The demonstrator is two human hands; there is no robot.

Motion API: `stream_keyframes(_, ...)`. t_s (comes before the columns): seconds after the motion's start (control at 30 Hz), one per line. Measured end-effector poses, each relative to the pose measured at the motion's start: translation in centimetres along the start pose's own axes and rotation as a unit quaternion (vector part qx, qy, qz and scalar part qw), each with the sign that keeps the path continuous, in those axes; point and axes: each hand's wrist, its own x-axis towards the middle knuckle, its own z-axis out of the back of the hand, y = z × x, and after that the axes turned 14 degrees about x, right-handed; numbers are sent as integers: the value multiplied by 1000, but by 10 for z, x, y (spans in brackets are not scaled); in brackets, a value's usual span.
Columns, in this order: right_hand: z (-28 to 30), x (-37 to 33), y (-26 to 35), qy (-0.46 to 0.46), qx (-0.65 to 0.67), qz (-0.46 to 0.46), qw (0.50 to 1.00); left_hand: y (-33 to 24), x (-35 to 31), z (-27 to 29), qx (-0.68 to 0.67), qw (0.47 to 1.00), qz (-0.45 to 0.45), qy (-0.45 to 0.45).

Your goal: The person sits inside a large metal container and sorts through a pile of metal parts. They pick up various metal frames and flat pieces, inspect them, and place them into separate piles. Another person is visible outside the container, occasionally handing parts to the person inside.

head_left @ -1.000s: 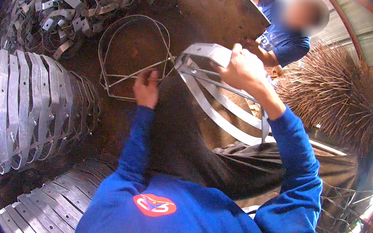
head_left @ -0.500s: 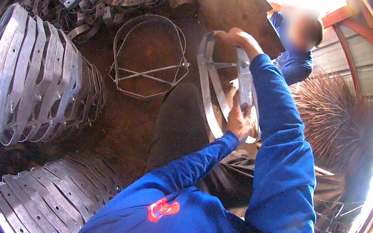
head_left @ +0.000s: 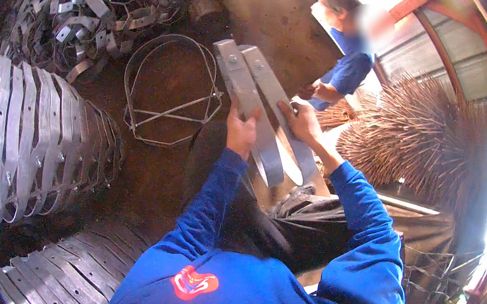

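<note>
Before me I hold a metal band frame point(head_left: 262, 115) made of two bent flat bands side by side, with a bolt head near the far end of each. My left hand point(head_left: 241, 129) is closed on the left band, thumb lying over its face. My right hand point(head_left: 302, 122) grips the outer edge of the right band. The frame's near end is rounded and sits over my lap. To its left, a similar frame point(head_left: 166, 120) with crossing rods rests on the brown surface, untouched.
Nested metal bands point(head_left: 46, 147) stand at the left, with more flat strips point(head_left: 65, 270) below. Bent metal pieces point(head_left: 97, 9) are heaped at the far left. On the right bristles a bundle of thin brown rods point(head_left: 413, 138). A co-worker point(head_left: 350, 62) is beyond the frame.
The frame has turned and moved left, showing both bands side by side. My right hand has left its far end for the right band. My left hand has moved to the left band.
</note>
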Motion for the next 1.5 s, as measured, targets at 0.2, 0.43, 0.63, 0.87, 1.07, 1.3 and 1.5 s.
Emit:
stream_keyframes(0.2, -9, -20, 24, -72, -26, 16, 997, -11, 17, 10, -2, 999, 52, 15)
stream_keyframes(0.43, 55, 5, -48, -106, -43, 68, 991, 3, 20, 0, 37, 999, 32, 2)
stream_keyframes(0.63, 110, -54, 0, -36, -43, 12, 998, 11, 17, 41, 60, 997, 19, 42)
stream_keyframes(0.87, 158, -251, -37, -78, -35, -109, 990, -27, -31, 30, 17, 985, 146, 88)
stream_keyframes(1.07, 134, -351, -55, -184, 18, -216, 959, 4, -1, 61, 176, 980, 53, 74)
stream_keyframes(1.3, 124, -450, -123, -330, 75, -335, 879, 12, -1, 49, 136, 982, 93, 95)
stream_keyframes(1.5, 137, -500, -189, -317, 7, -388, 865, -17, -8, 36, 134, 986, 71, 72)
